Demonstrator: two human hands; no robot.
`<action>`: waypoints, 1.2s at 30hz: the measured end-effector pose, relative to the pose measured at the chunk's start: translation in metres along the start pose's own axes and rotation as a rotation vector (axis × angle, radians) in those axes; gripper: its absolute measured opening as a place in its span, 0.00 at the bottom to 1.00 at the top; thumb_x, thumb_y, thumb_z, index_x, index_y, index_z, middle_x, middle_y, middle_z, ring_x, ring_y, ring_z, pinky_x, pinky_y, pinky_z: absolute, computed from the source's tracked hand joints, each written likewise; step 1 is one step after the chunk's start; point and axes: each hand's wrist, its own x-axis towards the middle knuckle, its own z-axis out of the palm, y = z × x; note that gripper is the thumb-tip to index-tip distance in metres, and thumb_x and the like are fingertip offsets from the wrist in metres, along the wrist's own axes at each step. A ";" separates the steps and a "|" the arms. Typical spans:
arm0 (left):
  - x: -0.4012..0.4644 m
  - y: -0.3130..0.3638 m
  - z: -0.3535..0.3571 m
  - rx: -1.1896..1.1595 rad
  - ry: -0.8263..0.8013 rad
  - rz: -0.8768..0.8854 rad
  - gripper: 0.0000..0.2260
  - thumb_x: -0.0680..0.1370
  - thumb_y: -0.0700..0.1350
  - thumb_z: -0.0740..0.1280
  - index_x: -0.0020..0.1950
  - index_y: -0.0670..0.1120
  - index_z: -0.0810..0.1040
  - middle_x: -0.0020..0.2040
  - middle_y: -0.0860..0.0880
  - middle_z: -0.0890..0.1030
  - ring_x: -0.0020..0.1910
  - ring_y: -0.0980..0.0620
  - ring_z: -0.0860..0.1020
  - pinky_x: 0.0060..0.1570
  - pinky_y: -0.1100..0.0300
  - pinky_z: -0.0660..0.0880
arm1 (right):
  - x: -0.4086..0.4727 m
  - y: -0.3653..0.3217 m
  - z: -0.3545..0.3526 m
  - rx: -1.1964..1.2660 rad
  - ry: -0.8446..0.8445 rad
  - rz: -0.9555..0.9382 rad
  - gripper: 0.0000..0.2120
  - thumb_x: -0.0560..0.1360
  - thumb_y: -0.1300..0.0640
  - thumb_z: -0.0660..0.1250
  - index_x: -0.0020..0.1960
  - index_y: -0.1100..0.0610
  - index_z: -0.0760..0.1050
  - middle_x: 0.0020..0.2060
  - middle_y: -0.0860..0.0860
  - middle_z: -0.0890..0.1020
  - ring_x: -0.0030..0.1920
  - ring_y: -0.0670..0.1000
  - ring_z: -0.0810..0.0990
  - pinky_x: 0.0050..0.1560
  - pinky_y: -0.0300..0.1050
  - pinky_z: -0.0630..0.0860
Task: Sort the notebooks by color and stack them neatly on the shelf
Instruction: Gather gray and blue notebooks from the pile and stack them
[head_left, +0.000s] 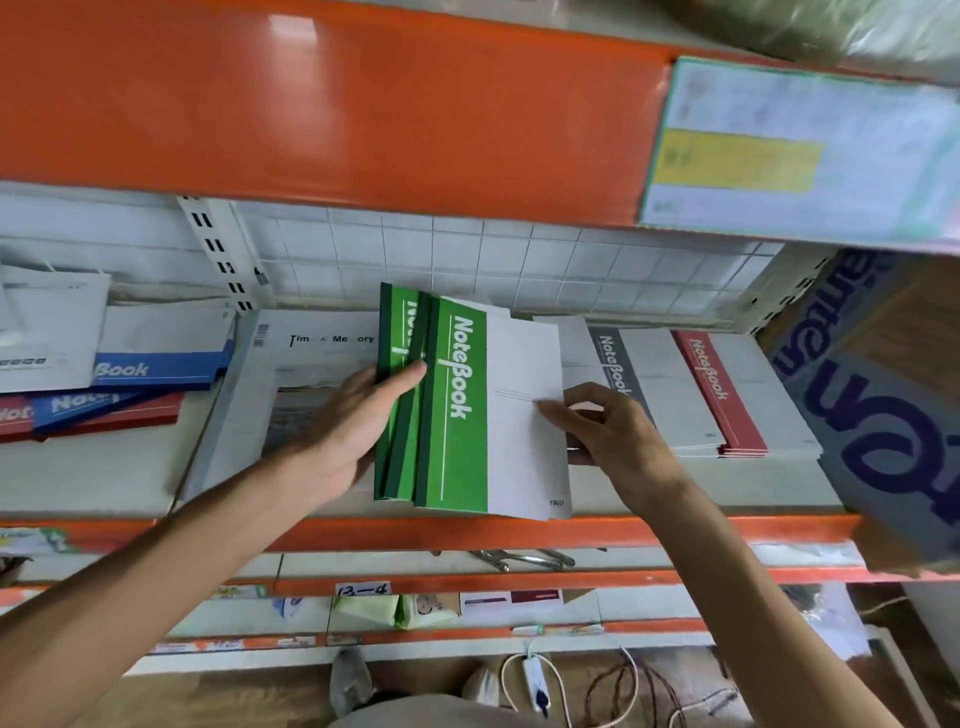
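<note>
On the middle shelf (675, 506), green notebooks (457, 415) held fanned, front edges near the lip. Left hand (343, 431) grips spine side, thumb over cover; right hand (613, 431) pinches the white edge. Count unclear, probably three. Square the spines before laying flat beside the grey stack (639, 384) and red stack (727, 395).

green notebooks (457, 410): a few, green spine bands with white "NoteBook" lettering and white covers, fanned unevenly, raised off the shelf (519, 530) at its middle.
grey notebooks (639, 384): flat pile just right of the green ones.
red notebooks (727, 395): flat pile further right.
blue and red notebooks (130, 384): loose, crooked heap at far left.
</note>
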 end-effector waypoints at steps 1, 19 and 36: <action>0.000 0.000 0.001 0.010 0.009 0.012 0.18 0.77 0.56 0.66 0.66 0.52 0.74 0.60 0.56 0.74 0.59 0.56 0.69 0.61 0.59 0.61 | 0.005 0.001 -0.009 -0.065 0.036 -0.019 0.07 0.74 0.57 0.75 0.45 0.58 0.78 0.36 0.55 0.83 0.35 0.50 0.81 0.36 0.44 0.81; -0.025 0.004 -0.036 -0.105 0.198 0.031 0.15 0.77 0.52 0.66 0.64 0.52 0.77 0.61 0.52 0.81 0.58 0.51 0.78 0.63 0.50 0.71 | 0.105 -0.003 -0.076 -0.416 0.226 0.014 0.08 0.71 0.54 0.78 0.43 0.54 0.80 0.44 0.54 0.85 0.46 0.55 0.85 0.50 0.53 0.84; -0.035 -0.004 -0.028 -0.153 0.200 -0.004 0.08 0.77 0.51 0.67 0.55 0.54 0.80 0.47 0.54 0.86 0.45 0.53 0.84 0.42 0.58 0.76 | 0.080 0.003 -0.054 -0.937 0.304 -0.261 0.15 0.78 0.48 0.69 0.56 0.58 0.81 0.47 0.53 0.83 0.41 0.51 0.79 0.40 0.41 0.72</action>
